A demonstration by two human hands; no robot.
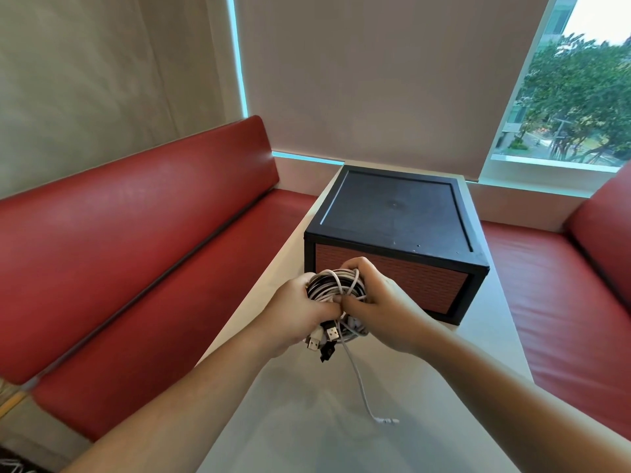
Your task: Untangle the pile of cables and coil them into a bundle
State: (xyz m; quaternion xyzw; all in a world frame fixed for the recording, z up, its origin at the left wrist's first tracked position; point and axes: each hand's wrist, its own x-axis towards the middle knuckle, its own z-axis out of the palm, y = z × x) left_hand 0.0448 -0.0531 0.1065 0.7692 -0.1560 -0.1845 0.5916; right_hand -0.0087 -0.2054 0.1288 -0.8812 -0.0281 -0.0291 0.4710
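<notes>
A coiled bundle of white, grey and black cables (333, 285) is held in the air above the white table (307, 421). My left hand (300, 312) grips its left side, fingers curled round the loops. My right hand (379, 302) grips the right side, thumb and fingers wrapped over the coil. Several USB plugs (322, 337) stick out below my left hand. One loose white cable end (362, 387) hangs down from the bundle, and its small plug (386, 420) lies on the table.
A black box with a reddish woven front (396, 240) stands on the table just behind my hands. Red benches (136, 250) flank the table on the left and right (563, 302). Blinds and a window are behind.
</notes>
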